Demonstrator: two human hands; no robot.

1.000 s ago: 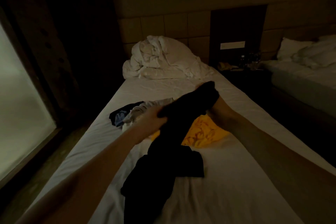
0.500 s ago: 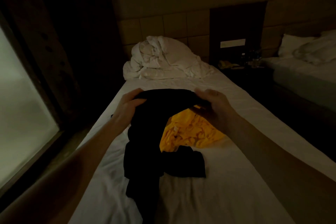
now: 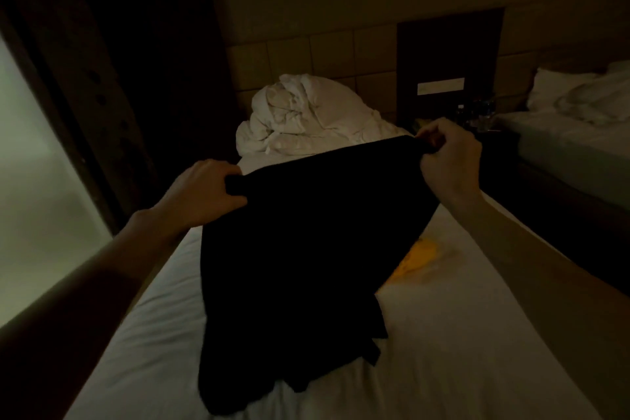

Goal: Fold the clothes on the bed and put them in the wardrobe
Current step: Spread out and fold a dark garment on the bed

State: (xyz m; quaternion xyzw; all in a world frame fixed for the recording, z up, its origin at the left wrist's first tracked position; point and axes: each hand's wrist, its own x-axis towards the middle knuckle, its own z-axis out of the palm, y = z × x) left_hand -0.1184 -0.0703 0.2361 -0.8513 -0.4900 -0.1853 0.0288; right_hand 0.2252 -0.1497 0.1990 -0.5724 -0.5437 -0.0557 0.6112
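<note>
Fingers of the left hand [image 3: 201,193] curl round one top corner of a single black garment [image 3: 300,262], which hangs spread between the two hands with its lower end on the bed [image 3: 477,351]. Beyond the hands lies one crumpled white duvet [image 3: 306,119]. Below the right hand [image 3: 450,160], which pinches the other corner, one yellow garment [image 3: 414,261] shows.

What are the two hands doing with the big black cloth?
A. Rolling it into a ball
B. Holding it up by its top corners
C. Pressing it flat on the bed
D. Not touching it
B: the left hand and right hand each grip a top corner of the black garment, which hangs spread over the bed.
</note>
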